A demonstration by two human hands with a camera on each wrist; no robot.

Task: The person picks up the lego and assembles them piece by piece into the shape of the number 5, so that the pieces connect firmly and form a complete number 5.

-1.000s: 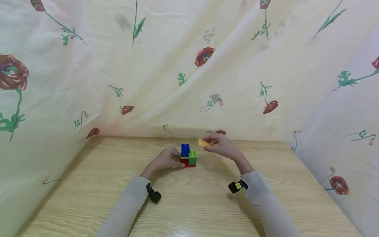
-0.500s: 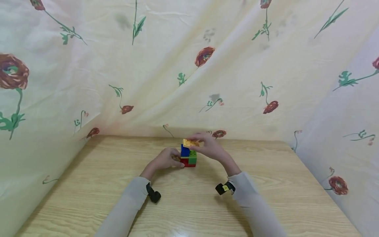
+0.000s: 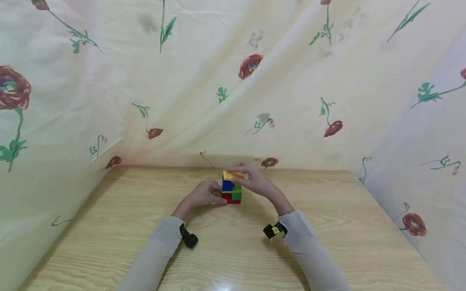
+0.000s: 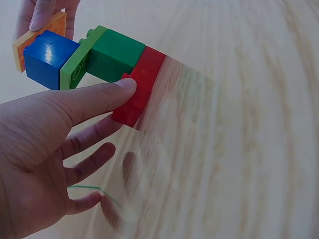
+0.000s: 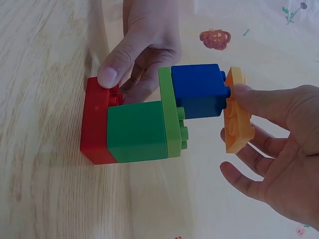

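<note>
A small stack of plastic building bricks stands near the middle of the pale wood-grain bench (image 3: 327, 242), well in from the flowered cream cloth (image 3: 233, 81) that hangs behind and to both sides. At the bottom lies a flat red brick (image 5: 94, 124); on it sits a dark green block (image 5: 137, 130) capped by a thin light green studded plate (image 5: 169, 112), and on the far part of that plate stands a blue cube brick (image 5: 198, 89).

The left hand (image 3: 202, 195) rests on the bench to the left of the stack. Its thumb presses the near edge of the red brick and its fingers curl round the far side, so it is grasping that bottom brick and steadying the whole stack.

The right hand (image 3: 255, 182) comes in from the right, above the stack. It pinches a thin orange rectangular plate (image 5: 236, 112) between thumb and fingers. The plate lies against the studs on top of the blue cube brick, overhanging it toward the right hand; whether it is pressed fully home is hard to tell, since the right wrist view seems to show a slight gap.

A black strap shows on each wrist below the light grey sleeves.
</note>
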